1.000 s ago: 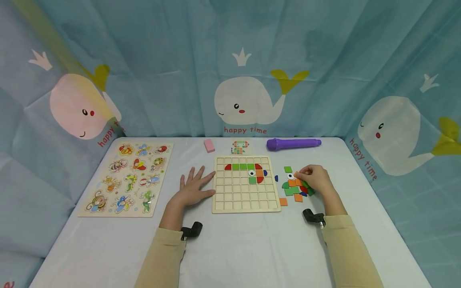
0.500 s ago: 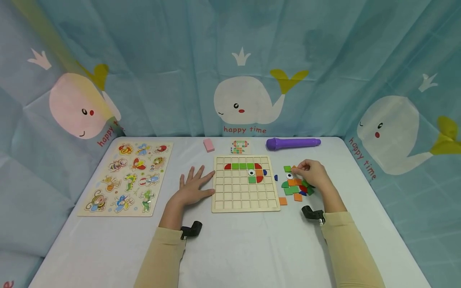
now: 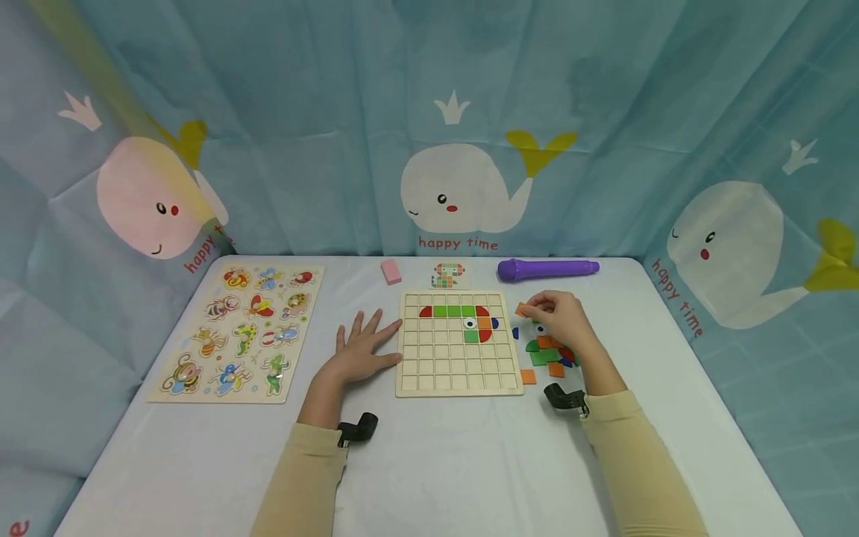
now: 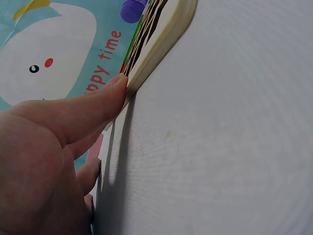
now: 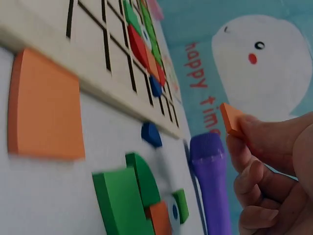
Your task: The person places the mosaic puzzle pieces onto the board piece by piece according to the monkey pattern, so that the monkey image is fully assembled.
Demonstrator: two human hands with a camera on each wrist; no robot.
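My right hand (image 3: 562, 321) pinches an orange square tile (image 5: 231, 120) between thumb and fingertips, held up to the right of the wooden grid board (image 3: 459, 379). Below that hand lies a loose pile with an orange tile (image 3: 546, 342), green tiles (image 3: 543, 357), red and blue rounded pieces and a white eye piece. My left hand (image 3: 359, 352) is spread flat on the table, its thumb (image 4: 105, 100) touching the board's left edge. Set into the board's upper cells are a green row (image 3: 453, 310), red rounded pieces (image 3: 426, 312), an eye piece (image 3: 470, 323), an orange square and a blue half-round.
A picture card (image 3: 448, 276) lies behind the board, with a pink block (image 3: 391, 272) to its left and a purple toy microphone (image 3: 548, 269) to its right. An insect puzzle board (image 3: 238, 335) is at the left. A whale-print curtain (image 3: 322, 186) surrounds the table.
My right hand has lifted the orange tile from the pile and carried it left toward the board's right edge. The left hand stays in place.
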